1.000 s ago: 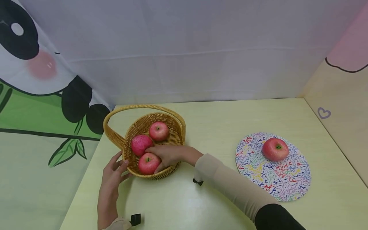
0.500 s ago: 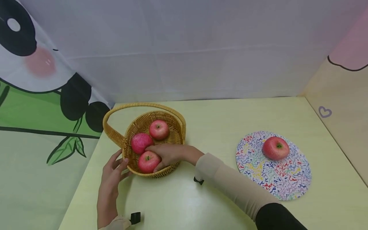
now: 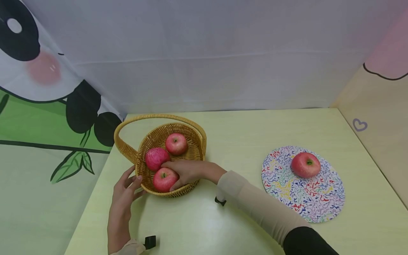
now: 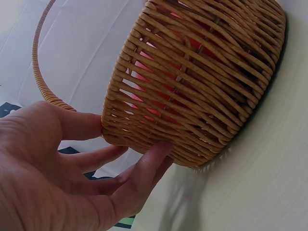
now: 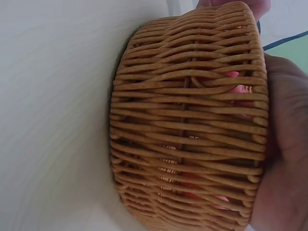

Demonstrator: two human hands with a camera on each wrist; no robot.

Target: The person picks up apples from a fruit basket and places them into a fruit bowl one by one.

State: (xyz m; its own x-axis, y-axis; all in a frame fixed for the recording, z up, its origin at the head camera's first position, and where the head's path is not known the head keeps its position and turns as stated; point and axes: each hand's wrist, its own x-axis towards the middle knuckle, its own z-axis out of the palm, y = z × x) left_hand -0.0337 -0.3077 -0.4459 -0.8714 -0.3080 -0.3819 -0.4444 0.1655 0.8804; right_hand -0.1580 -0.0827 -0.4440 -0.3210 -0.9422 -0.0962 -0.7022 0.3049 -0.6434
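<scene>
In the head view my right hand reaches into a wicker basket and grips the nearest red apple, its fingers on the apple's far right side and its thumb nearer the rim. A darker pinkish-red apple lies just beyond the fingertips, and another red apple sits farther back in the basket. My left hand touches the basket's outer left side with loosely spread fingers; the left wrist view shows its fingertips against the woven wall. In the right wrist view the wall hides most of the gripped apple.
A round mat with multicoloured squiggles lies at the right of the pale table, bearing a single red apple. The basket's tall handle arches over its far side. White cloth hangs behind the table.
The head view has shifted very slightly. Both hands, the basket and the apples keep the same places.
</scene>
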